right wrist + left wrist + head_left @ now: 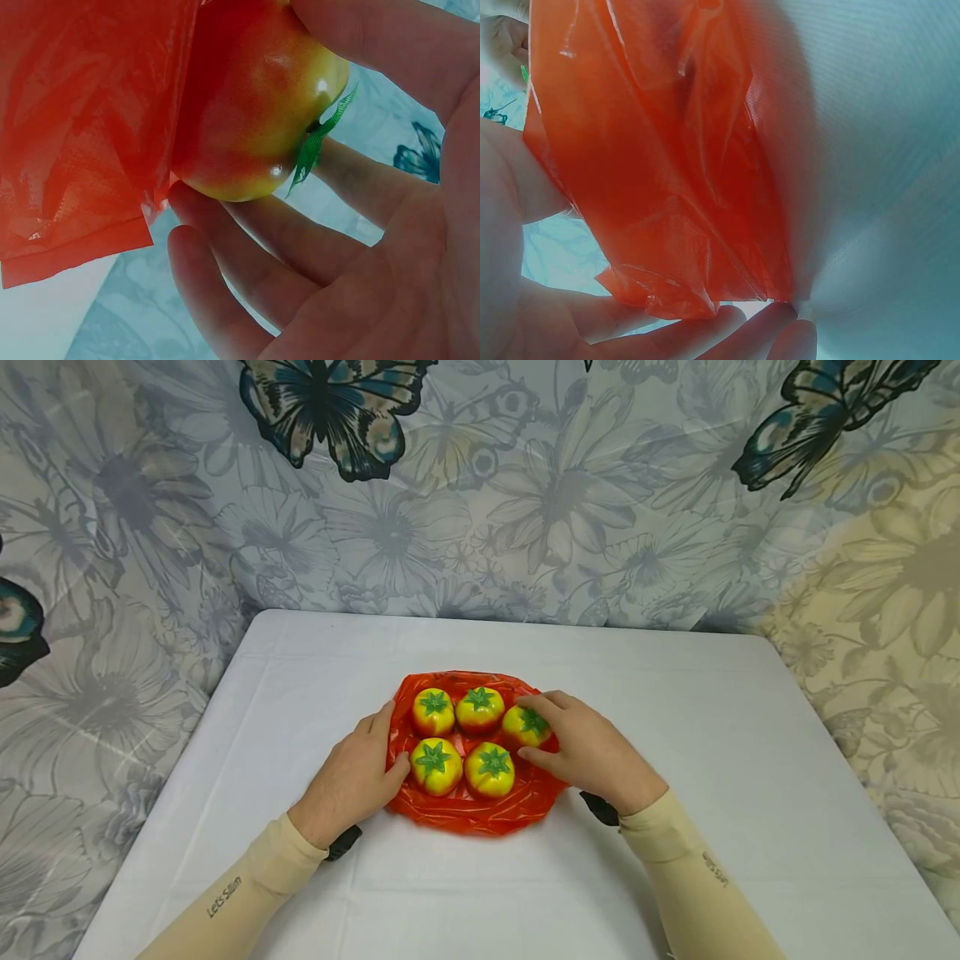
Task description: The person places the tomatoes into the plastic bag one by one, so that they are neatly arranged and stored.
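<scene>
A red plastic bag (480,817) sits spread open in the middle of the table, with several yellow-and-red toy tomatoes with green leafy tops inside it, among them a front-left tomato (437,767). My right hand (585,745) grips the rightmost tomato (255,97) between thumb and fingers at the bag's right rim. On the opposite side, my left hand (362,772) holds the bag's left edge, its thumb over the rim and its fingers along the outside. The left wrist view shows the bag's wall (652,165) between that thumb and the fingers.
A white cloth covers the table (675,693) around the bag. Behind it hangs a grey floral curtain (450,527) with large butterflies printed on it. Both forearms, in beige sleeves (705,877), come in from the front edge.
</scene>
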Demonstrator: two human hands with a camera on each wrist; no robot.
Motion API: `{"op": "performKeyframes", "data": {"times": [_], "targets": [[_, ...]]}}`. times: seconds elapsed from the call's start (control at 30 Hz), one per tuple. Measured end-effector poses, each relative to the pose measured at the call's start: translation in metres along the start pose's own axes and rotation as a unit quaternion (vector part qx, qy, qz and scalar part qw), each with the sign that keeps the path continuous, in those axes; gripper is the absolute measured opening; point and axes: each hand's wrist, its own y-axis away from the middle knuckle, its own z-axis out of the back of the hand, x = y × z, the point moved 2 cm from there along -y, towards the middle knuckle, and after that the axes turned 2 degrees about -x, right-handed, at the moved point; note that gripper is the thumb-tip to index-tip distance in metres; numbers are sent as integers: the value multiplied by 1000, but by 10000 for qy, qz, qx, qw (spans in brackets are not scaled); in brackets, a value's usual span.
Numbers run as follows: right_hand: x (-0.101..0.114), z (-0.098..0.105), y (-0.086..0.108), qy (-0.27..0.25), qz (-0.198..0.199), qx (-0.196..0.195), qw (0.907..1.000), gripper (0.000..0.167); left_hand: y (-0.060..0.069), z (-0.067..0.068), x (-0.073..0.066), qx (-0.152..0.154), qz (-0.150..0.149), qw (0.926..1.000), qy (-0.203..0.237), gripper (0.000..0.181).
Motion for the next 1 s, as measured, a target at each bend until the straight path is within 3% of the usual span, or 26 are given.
{"op": "performKeyframes", "data": {"times": [1.0], "targets": [[-1, -14, -5, 141, 25, 253, 9996, 72, 0, 0, 0, 19, 31, 10000, -7, 79]]}}
